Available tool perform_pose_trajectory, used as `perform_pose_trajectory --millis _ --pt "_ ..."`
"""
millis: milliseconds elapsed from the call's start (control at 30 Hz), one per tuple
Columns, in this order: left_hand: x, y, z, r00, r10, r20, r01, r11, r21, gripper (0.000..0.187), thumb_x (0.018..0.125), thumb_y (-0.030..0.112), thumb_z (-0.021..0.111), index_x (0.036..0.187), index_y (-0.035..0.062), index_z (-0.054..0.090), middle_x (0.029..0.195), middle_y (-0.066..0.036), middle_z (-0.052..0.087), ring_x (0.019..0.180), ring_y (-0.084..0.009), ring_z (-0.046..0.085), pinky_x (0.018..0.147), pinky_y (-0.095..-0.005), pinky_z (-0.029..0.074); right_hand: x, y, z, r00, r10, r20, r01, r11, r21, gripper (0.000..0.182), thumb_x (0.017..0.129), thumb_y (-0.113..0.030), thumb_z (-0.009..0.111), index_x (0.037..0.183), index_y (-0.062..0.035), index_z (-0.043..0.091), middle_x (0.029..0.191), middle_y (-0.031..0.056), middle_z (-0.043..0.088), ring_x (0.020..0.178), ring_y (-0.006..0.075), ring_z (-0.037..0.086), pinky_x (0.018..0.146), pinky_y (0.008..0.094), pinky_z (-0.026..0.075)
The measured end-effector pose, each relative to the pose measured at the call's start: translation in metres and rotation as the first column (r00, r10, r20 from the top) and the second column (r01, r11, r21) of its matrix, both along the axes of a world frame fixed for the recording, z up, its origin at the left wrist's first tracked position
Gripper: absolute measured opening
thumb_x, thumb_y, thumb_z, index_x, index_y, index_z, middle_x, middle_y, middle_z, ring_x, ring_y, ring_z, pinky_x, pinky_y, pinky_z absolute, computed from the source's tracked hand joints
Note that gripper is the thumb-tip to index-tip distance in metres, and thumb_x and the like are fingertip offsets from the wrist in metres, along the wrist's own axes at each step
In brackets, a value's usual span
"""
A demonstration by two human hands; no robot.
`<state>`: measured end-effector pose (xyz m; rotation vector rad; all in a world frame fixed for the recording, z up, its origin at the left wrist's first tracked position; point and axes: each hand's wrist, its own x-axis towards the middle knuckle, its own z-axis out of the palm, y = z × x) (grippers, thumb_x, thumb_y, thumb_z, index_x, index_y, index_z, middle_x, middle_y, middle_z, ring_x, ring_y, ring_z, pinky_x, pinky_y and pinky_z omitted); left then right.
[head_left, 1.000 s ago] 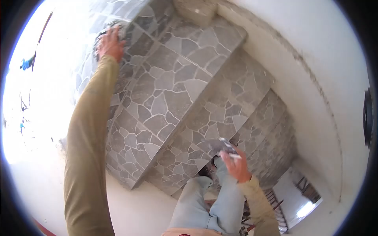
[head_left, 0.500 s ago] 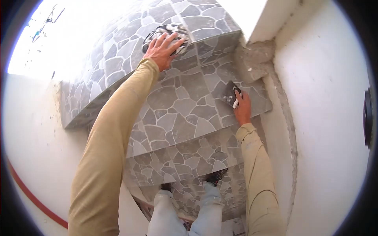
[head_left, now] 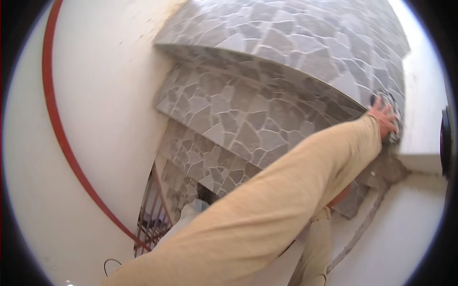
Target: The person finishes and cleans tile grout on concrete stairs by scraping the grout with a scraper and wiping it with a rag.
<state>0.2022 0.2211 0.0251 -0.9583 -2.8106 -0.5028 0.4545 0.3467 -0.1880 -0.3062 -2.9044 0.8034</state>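
My left arm in a tan sleeve stretches across the view to the right. My left hand [head_left: 383, 119] presses a mottled black-and-white rag [head_left: 394, 136] against the grey stone-pattern tiles [head_left: 267, 119] of the stair, near the top step's right end. Of my right arm I see the tan sleeve [head_left: 318, 243] rising from below. Only a sliver of my right hand [head_left: 340, 196] shows under the left forearm, and whatever it holds is hidden.
A red hose [head_left: 53, 119] curves down the white wall at left. A metal railing [head_left: 151, 217] shows below the steps. Rough bare mortar [head_left: 385, 174] sits where the tiles meet the right-hand white wall [head_left: 420, 224].
The view has swung left and tilted. My left hand with the rag now lies at the far right of the tiled step. My right hand with its small trowel has gone behind the left arm.
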Motion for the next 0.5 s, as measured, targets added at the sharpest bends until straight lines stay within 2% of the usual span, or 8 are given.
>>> perform_pose_trajectory --millis 133,167,300,367,400,433,467,500 --pt "0.014 -0.124 0.000 0.981 0.017 -0.195 -0.041 0.992 -0.122 0.044 0.095 0.034 0.055 0.138 0.0447 0.053 0.154 0.000 0.044 0.143 -0.0331 0.037 0.112 -0.0685 0.027 0.016 0.002 0.009 0.965 0.100 -0.241 -0.048 0.976 0.214 0.066 0.080 0.001 0.056 0.145 -0.0095 0.049 0.141 0.0258 0.048 0.125 0.0455 0.047 0.104 0.0540 0.038" --pt "0.019 -0.181 -0.011 0.910 0.094 -0.403 -0.138 0.987 -0.080 0.042 0.094 0.025 0.058 0.131 0.0446 0.057 0.146 0.000 0.051 0.138 -0.0283 0.044 0.110 -0.0610 0.035 0.016 0.005 0.008 0.970 0.107 -0.221 -0.052 0.970 0.239 0.070 0.078 0.002 0.056 0.147 -0.0088 0.046 0.142 0.0263 0.048 0.127 0.0459 0.047 0.106 0.0531 0.037" --pt "0.052 -0.428 -0.009 0.850 0.356 -0.388 -0.458 0.864 -0.210 0.044 0.096 0.002 0.043 0.119 0.0312 0.066 0.133 0.003 0.063 0.122 -0.0206 0.059 0.106 -0.0362 0.048 0.017 -0.004 0.023 0.968 0.132 -0.215 -0.072 0.961 0.267 0.070 0.079 0.002 0.056 0.148 -0.0095 0.045 0.142 0.0256 0.048 0.128 0.0461 0.046 0.106 0.0538 0.036" --pt "0.101 -0.558 -0.019 0.704 0.508 -0.496 -0.598 0.801 -0.029 0.053 0.092 -0.002 0.040 0.128 0.0275 0.064 0.140 -0.003 0.059 0.129 -0.0243 0.055 0.108 -0.0382 0.046 0.022 -0.004 0.026 0.971 0.119 -0.209 -0.046 0.945 0.323 0.067 0.079 0.002 0.055 0.145 -0.0085 0.048 0.140 0.0255 0.050 0.127 0.0456 0.048 0.106 0.0527 0.037" --pt "0.133 -0.612 -0.014 0.691 0.692 -0.208 -0.707 0.707 0.006 0.061 0.082 -0.004 0.057 0.136 0.0239 0.056 0.140 -0.014 0.057 0.126 -0.0345 0.056 0.105 -0.0441 0.048 0.015 -0.007 0.022 0.974 0.109 -0.201 -0.032 0.935 0.352 0.064 0.080 0.003 0.055 0.143 -0.0075 0.051 0.137 0.0254 0.053 0.126 0.0452 0.049 0.106 0.0517 0.038" --pt "0.154 -0.657 0.006 0.475 0.871 0.123 -0.842 0.491 -0.223 0.062 0.080 0.001 0.061 0.138 0.0206 0.055 0.129 -0.017 0.064 0.119 -0.0385 0.060 0.101 -0.0448 0.049 0.002 -0.020 0.019 0.967 0.121 -0.226 -0.037 0.938 0.343 0.064 0.080 0.003 0.055 0.143 -0.0075 0.051 0.137 0.0254 0.053 0.126 0.0452 0.049 0.106 0.0517 0.038" --pt "0.181 -0.697 0.012 0.219 0.954 0.206 -0.924 0.270 -0.272 0.056 0.082 0.006 0.062 0.137 0.0177 0.057 0.119 -0.019 0.068 0.111 -0.0397 0.064 0.098 -0.0459 0.051 -0.007 -0.036 0.014 0.952 0.110 -0.286 -0.053 0.978 0.200 0.061 0.080 0.004 0.054 0.140 -0.0053 0.052 0.136 0.0248 0.054 0.125 0.0437 0.051 0.105 0.0499 0.040" --pt "0.206 -0.731 0.005 0.162 0.978 0.128 -0.976 0.178 -0.126 0.052 0.083 0.007 0.062 0.134 0.0147 0.059 0.117 -0.019 0.069 0.111 -0.0393 0.065 0.096 -0.0461 0.051 -0.013 -0.053 0.010 0.937 0.087 -0.337 -0.072 0.996 0.058 0.058 0.081 0.005 0.053 0.138 -0.0031 0.054 0.135 0.0241 0.056 0.125 0.0422 0.052 0.104 0.0481 0.041"
